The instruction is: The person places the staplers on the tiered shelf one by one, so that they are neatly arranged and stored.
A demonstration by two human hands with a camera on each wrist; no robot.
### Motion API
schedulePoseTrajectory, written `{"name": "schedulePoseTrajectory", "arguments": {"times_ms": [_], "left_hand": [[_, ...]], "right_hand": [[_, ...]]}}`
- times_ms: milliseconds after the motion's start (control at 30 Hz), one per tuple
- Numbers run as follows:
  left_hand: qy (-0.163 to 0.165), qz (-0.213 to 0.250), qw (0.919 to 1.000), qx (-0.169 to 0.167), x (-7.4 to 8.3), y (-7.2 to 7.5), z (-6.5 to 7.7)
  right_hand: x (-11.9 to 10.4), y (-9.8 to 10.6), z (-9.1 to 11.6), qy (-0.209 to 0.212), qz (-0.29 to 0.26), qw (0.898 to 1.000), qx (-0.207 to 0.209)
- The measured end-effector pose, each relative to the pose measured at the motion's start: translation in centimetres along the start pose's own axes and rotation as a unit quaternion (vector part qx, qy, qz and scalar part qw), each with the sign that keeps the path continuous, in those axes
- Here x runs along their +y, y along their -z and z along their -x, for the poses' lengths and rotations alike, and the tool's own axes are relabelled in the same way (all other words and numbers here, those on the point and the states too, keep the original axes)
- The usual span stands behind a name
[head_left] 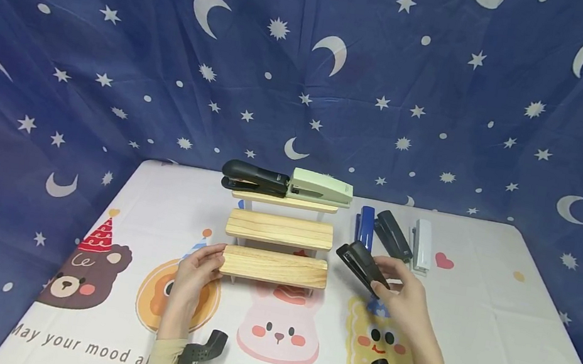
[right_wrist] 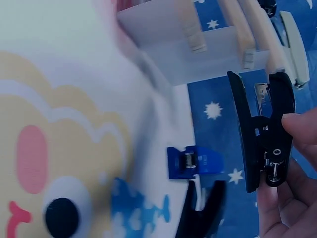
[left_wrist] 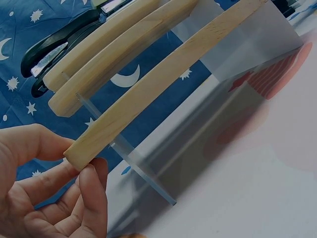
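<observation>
A three-tier display rack with wooden shelves (head_left: 274, 267) and clear side panels stands on the table. My left hand (head_left: 197, 270) pinches the left end of its lowest shelf; in the left wrist view thumb and fingers close round the wooden end (left_wrist: 81, 156). To the right of the rack, my right hand (head_left: 404, 292) holds a black stapler (head_left: 360, 263) by its rear part, tilted. The right wrist view shows this stapler (right_wrist: 275, 134) side-on, with its hinge and metal staple channel. Along the top shelf lie a black stapler (head_left: 255, 176) and a pale green stapler (head_left: 321, 188), end to end.
Behind my right hand lie a blue stapler (head_left: 366, 227), another black stapler (head_left: 394, 235) and a white stapler (head_left: 422, 246). A white cloth (head_left: 477, 313) with cartoon animals and lettering covers the table. At the back hangs a dark blue curtain (head_left: 293, 99) with moons and stars.
</observation>
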State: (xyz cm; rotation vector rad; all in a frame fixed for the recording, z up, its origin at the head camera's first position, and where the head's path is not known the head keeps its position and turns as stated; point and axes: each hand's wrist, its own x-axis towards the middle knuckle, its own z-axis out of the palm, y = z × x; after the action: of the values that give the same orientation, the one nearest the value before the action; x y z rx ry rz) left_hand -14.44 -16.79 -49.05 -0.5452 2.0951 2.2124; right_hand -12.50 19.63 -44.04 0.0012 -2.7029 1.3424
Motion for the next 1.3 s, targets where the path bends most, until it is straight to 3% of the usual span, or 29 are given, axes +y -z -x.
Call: {"name": "schedulePoseTrajectory", "arguments": {"times_ms": [633,1300], "left_hand": [[0.001,0.007,1.0000,0.004,-0.1,0.1,-0.1],[-0.003,0.011,0.9999,-0.004,0.2,0.0,0.1]], "right_hand": [[-3.5,1.5,-0.5,0.073,-0.007,0.997,0.010],[-6.5,0.1,-2.8,0.103,-0.040,0.994,-0.025]]}}
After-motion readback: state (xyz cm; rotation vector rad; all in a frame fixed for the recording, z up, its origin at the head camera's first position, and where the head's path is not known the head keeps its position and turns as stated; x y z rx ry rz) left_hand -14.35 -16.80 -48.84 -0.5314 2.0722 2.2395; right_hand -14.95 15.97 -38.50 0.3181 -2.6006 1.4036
